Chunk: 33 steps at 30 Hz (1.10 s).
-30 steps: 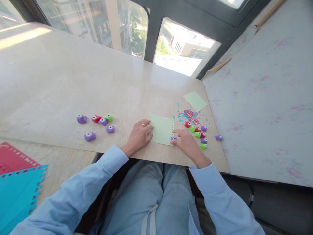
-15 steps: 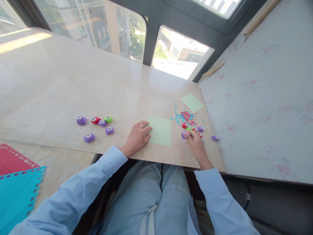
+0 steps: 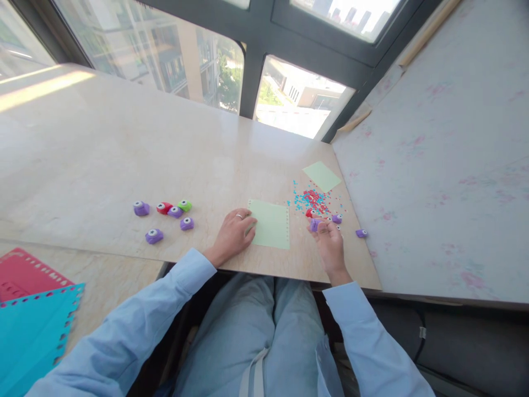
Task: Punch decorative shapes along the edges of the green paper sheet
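A pale green sheet of paper (image 3: 269, 226) lies on the table, with small punched holes along its right edge. My left hand (image 3: 233, 236), ring on one finger, rests at the sheet's left edge, its curled fingers pressing the paper down. Between the thumb and fingers of my right hand (image 3: 332, 248) is a purple craft punch (image 3: 315, 225), held to the right of the sheet. Just behind that hand, a red craft punch (image 3: 309, 213) and a purple-and-white one (image 3: 338, 219) are partly visible. Others there are hidden by my fingers.
Red and blue paper bits (image 3: 313, 199) lie scattered behind my right hand, near another green sheet (image 3: 322, 176). Several craft punches (image 3: 175, 212) stand on the left. A blue sheet (image 3: 37, 336) overlaps a red sheet (image 3: 31, 273). The wall (image 3: 433, 165) bounds the right side.
My right hand has lifted the purple punch slightly and turned, so more of the punch shows. My left hand stays on the green sheet. The view has shifted a little.
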Available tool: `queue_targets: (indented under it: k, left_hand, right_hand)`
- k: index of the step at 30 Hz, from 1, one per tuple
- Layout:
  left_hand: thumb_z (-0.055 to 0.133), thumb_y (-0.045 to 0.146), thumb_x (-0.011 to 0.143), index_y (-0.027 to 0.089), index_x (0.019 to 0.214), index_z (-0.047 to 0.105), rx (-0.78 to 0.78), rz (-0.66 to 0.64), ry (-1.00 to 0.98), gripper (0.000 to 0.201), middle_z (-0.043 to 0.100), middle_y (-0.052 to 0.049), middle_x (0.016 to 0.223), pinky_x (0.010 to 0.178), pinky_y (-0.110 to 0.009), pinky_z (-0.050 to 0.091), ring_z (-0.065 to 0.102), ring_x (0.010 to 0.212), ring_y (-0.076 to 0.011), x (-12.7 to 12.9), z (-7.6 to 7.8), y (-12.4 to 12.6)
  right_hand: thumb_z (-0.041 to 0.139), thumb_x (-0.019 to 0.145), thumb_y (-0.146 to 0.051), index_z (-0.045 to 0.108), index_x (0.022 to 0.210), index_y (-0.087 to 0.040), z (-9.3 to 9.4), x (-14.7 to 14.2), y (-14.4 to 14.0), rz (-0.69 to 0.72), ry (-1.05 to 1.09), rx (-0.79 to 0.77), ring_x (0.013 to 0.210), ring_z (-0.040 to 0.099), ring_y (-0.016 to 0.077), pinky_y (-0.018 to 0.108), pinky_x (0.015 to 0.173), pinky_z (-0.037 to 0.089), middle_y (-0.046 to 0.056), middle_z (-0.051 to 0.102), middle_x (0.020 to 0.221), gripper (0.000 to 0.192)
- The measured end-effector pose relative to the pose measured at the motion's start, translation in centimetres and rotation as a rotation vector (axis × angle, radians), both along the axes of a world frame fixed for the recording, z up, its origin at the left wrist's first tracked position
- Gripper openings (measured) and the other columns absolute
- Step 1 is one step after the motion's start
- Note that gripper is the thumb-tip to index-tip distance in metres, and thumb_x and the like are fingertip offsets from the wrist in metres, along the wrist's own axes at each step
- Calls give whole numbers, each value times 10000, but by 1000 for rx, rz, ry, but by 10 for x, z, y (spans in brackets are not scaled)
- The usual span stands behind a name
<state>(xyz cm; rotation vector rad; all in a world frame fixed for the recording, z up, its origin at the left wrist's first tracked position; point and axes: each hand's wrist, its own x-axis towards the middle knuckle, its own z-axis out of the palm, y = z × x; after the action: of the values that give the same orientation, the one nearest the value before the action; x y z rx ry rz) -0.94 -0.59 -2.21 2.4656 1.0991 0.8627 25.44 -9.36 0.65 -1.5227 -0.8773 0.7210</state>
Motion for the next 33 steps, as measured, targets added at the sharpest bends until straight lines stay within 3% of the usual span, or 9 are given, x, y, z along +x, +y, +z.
queue_targets:
  k: [3,7,9,13,17,20,26,33]
  left_hand:
    - [569,199,895,154,1022,721,4,-5,-7,203,657,-147,1150,1011,-471,484,607,1125,-287,0,-1,0]
    - [564,197,896,156,1021,720,7,-5,-12,204,658,-148,1148,1009,-470,485,603,1127,-286,0,-2,0]
    - [569,198,894,156,1020,722,10,-3,-15,203,660,-148,1145,1008,-471,486,602,1127,-289,0,-1,0]
    - [570,192,891,155,1015,721,14,-4,-21,200,661,-151,1141,1001,-477,492,606,1117,-290,0,-1,0]
    - [567,196,892,175,1016,716,11,-10,-23,195,656,-141,1142,1001,-481,492,600,1128,-282,-1,-1,0]
    - [557,197,899,177,1015,711,11,-18,-21,193,652,-140,1138,994,-483,493,602,1118,-278,-1,-1,1]
    - [568,185,893,180,1009,703,22,-21,-19,178,654,-131,1132,972,-481,501,606,1099,-273,-1,-1,1]
    - [576,189,892,175,1029,688,18,-49,-47,177,667,-118,1118,1010,-502,483,587,1147,-283,-1,0,1]
  right_hand:
    - [709,739,-666,660,901,-211,-2,-4,2,75,100,-81,1038,676,291,499,906,537,106,722,1092,485]
    - [672,787,-631,687,972,-208,-7,-8,4,-62,-157,33,1155,610,272,504,1073,416,106,703,1170,463]
    - [648,817,-620,671,971,-211,-10,-8,4,-75,-74,86,1123,629,262,505,1040,447,92,703,1131,437]
    - [718,739,-647,629,880,-204,-17,-9,-1,-63,184,11,978,676,266,476,832,567,65,688,973,473]
    - [649,800,-644,648,965,-195,-15,-13,-6,-211,-13,139,1047,631,230,453,955,508,91,686,1093,478]
    - [624,849,-589,629,1030,-205,-9,-18,-11,-200,9,207,1072,640,223,419,926,514,94,668,1159,425]
    - [706,758,-646,585,912,-213,-13,-17,-37,-277,189,116,785,702,196,293,633,521,18,658,888,475]
    - [729,739,-650,637,972,-179,-17,-32,-50,-259,84,18,635,641,165,299,606,513,14,688,757,534]
